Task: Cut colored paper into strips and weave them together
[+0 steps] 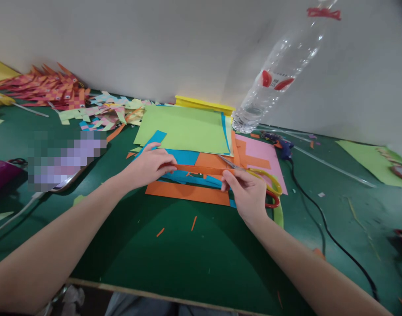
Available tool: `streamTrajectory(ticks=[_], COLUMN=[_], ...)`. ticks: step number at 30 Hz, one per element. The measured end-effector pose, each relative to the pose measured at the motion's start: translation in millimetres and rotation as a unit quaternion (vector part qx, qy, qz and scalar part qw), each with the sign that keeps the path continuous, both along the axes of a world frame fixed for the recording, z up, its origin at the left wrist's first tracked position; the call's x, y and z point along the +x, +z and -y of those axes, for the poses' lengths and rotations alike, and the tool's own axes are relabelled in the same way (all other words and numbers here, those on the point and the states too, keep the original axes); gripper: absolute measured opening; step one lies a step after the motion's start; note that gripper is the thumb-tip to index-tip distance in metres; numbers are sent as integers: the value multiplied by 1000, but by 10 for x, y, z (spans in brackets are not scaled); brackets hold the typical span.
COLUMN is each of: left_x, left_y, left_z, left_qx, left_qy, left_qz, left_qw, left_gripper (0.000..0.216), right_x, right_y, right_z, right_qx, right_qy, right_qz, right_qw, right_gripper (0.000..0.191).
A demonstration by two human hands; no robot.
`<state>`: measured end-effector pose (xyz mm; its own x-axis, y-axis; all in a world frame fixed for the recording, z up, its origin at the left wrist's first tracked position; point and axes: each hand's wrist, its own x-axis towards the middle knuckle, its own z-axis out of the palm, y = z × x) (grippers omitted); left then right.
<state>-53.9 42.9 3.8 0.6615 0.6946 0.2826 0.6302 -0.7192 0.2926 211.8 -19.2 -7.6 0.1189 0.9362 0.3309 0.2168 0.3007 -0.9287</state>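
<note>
My left hand (151,166) pinches one end of a thin orange paper strip (197,169), fingers closed on it. My right hand (248,193) grips scissors (266,182) with yellow and red handles; their blades point left toward the strip's other end. Under the strip lie an orange sheet (187,192) and blue paper (186,157). A green sheet (187,129) lies just beyond them.
A pink sheet (265,153) lies to the right, and a clear plastic bottle (276,74) stands against the wall. A glue gun (284,148) trails a black cable (322,224). Woven paper pieces (52,90) and scraps sit far left on the green table (201,254). A blurred phone (64,156) lies at left.
</note>
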Motion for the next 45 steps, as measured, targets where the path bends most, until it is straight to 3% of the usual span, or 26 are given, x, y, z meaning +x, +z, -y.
streamTrajectory(ticks=[8, 13, 19, 23, 34, 39, 45], left_x=[21, 125, 264, 296, 339, 442, 491], left_y=[-54, -17, -26, -34, -20, -37, -37], left_z=[34, 146, 281, 316, 371, 460, 490], left_qx=[164, 210, 201, 192, 187, 201, 212], left_qy=[46, 11, -55, -57, -53, -66, -75], left_qz=[-57, -34, 12, 22, -13, -41, -55], left_qw=[984, 977, 978, 980, 981, 977, 973], left_gripper=[22, 32, 16, 22, 29, 31, 24], right_x=[1, -15, -19, -16, -28, -39, -67], right_y=[0, -5, -25, -49, -77, -74, -55], right_z=[52, 70, 86, 76, 70, 76, 80], right_qx=[25, 77, 182, 232, 227, 262, 290], right_qy=[27, 35, 82, 94, 94, 113, 112], right_qz=[180, 222, 275, 302, 367, 421, 413], right_qw=[983, 971, 940, 920, 897, 861, 856], right_gripper=[12, 12, 16, 17, 13, 17, 16])
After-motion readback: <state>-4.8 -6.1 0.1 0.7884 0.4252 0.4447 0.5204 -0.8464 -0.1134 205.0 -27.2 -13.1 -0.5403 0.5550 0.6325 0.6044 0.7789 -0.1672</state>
